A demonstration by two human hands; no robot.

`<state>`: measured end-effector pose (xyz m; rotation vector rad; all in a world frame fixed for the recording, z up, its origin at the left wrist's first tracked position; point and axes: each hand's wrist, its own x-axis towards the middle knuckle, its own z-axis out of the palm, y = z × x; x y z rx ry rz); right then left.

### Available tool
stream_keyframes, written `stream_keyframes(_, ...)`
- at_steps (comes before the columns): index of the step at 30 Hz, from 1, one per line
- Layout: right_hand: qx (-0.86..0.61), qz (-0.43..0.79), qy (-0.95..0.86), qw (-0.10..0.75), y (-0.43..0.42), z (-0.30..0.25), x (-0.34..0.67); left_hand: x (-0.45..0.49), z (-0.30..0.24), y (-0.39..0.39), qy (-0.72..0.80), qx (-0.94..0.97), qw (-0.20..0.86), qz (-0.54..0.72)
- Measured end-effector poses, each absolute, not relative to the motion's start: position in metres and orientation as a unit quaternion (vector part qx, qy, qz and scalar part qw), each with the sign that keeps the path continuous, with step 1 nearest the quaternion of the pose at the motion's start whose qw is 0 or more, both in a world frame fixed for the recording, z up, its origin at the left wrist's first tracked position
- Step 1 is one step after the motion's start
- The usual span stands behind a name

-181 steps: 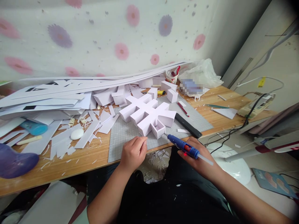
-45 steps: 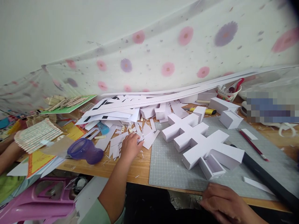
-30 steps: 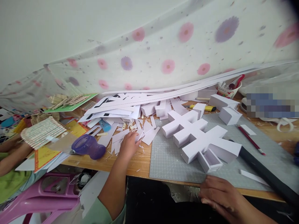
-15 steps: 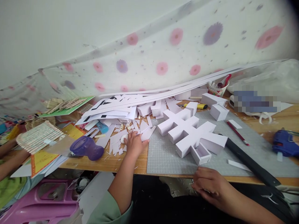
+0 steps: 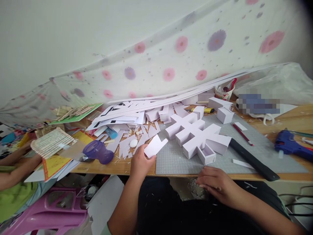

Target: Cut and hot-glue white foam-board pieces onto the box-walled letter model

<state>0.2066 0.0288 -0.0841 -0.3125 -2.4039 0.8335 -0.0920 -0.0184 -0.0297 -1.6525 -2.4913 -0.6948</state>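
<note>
My left hand (image 5: 141,162) pinches an L-shaped piece of white board (image 5: 154,146) between thumb and fingers, just above the table near the cutting mat's left edge. At the front edge of the table, my right hand (image 5: 216,182) has its fingers curled together; whatever they may hold is hidden. Beyond it lies a white model (image 5: 188,130) built of joined box-like arms, resting on the grey cutting mat (image 5: 171,166). One small compartment (image 5: 206,155) of the model faces me with its top uncovered. White offcuts (image 5: 124,148) lie scattered to the left of my left hand.
A black-handled tool (image 5: 254,160), a pencil (image 5: 242,133) and a blue glue gun (image 5: 290,143) lie to the right. A yellow cutter (image 5: 206,110) sits behind the model. At left are a purple container (image 5: 97,151) and another person's arms (image 5: 22,169) by a stick panel (image 5: 52,143).
My left hand has picked up the white board piece from among the scraps and drawn it toward me. My right hand stays curled by the table edge. The view has shifted slightly.
</note>
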Motion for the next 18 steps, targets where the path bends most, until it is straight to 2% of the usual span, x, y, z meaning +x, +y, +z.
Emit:
stream_keyframes(7,-0.13,0.307,-0.899,0.284,0.028,-0.087,0.208,-0.073,-0.054,-0.059,-0.799,-0.548,0.001,-0.246)
stream_keyframes(18,-0.162,0.305,-0.9,0.267,0.027,-0.083,0.206,-0.108,-0.061,-0.047,-0.793,-0.569,0.108,-0.19)
